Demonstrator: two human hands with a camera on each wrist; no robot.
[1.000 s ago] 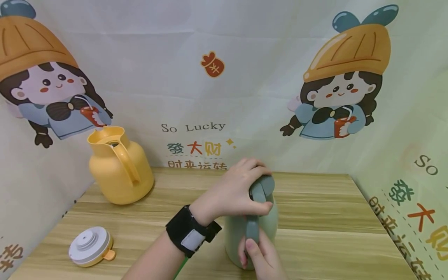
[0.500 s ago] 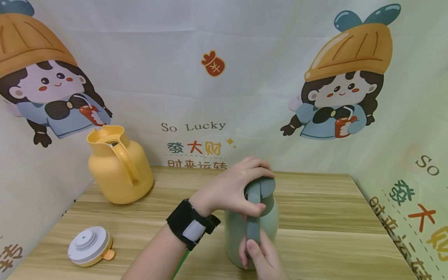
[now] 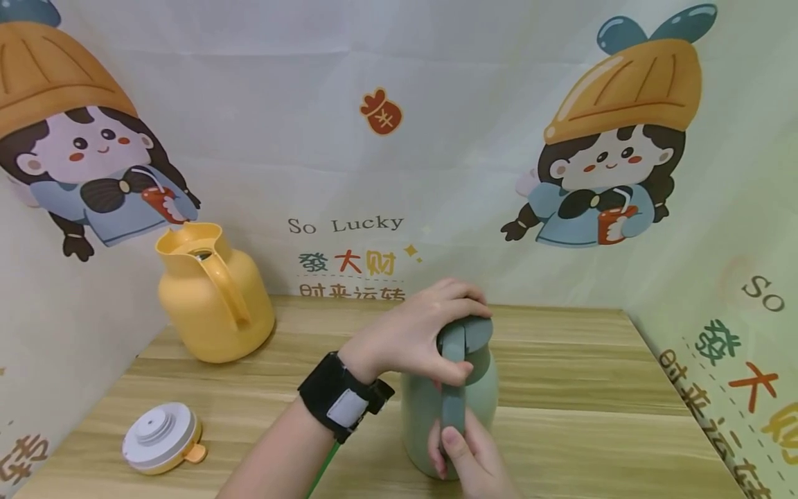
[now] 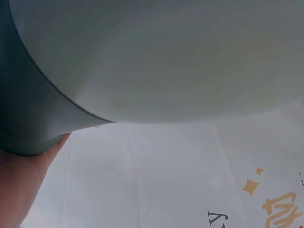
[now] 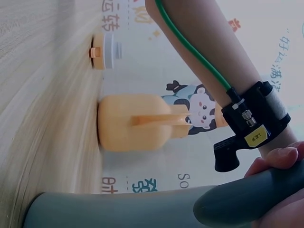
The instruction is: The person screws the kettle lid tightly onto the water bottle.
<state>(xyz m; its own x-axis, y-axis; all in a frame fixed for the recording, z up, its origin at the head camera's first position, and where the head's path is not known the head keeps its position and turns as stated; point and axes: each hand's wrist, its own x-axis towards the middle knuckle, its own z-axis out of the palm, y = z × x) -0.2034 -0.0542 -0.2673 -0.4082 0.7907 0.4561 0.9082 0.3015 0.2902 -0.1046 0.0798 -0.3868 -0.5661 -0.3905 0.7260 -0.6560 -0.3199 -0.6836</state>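
Observation:
A pale green thermos jug (image 3: 419,409) with a darker green neck, lid (image 3: 479,334) and handle (image 3: 454,409) stands upright on the table. My left hand (image 3: 418,333) grips the jug's top from the left, fingers over the far side of the lid and thumb on the near side by the handle. Lower down, my right hand (image 3: 470,450) grips the handle, its thumb lying along it. The left wrist view is mostly filled by the jug's body (image 4: 190,61), with part of my left hand (image 4: 21,185) at the neck.
A yellow thermos jug (image 3: 215,312) without its lid stands at the back left. Nearer, a round white and yellow lid (image 3: 161,438) lies upside down on the wooden table (image 3: 580,443). A printed cloth (image 3: 455,187) hangs behind the table.
My left hand has shifted slightly left on the jug's top, its thumb moving left towards the handle, and more of the lid and neck shows. The right hand stays on the handle.

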